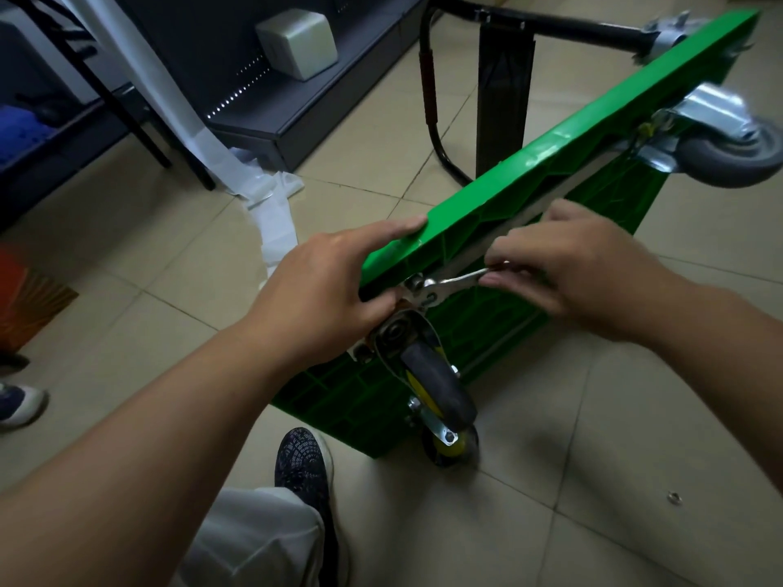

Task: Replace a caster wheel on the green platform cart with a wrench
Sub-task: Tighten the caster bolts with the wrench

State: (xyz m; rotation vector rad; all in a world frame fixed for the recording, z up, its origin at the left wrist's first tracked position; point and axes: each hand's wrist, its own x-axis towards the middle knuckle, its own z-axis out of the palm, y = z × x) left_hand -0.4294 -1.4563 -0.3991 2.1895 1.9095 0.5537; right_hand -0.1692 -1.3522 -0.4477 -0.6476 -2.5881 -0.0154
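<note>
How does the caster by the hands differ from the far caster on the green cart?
The near caster has a yellow hub; the far caster looks grey. A wrench sits at the near caster's mount; none at the far caster. Both have metal forks.

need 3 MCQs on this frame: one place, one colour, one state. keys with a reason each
1. Where is the wrench head?
A) in a toolbox
B) at the near caster plate
C) in a pocket

2. What colour is the near caster's hub?
A) red
B) yellow
C) blue

3. How does the cart stand?
A) on its wheels
B) flat, upside down
C) tipped on one edge

Key:
1 B: the right hand holds the handle, with the head on a bolt by that plate.
2 B: yellow shows inside the grey tyre.
3 C: the deck stands on edge, with the casters pointing sideways.
</note>
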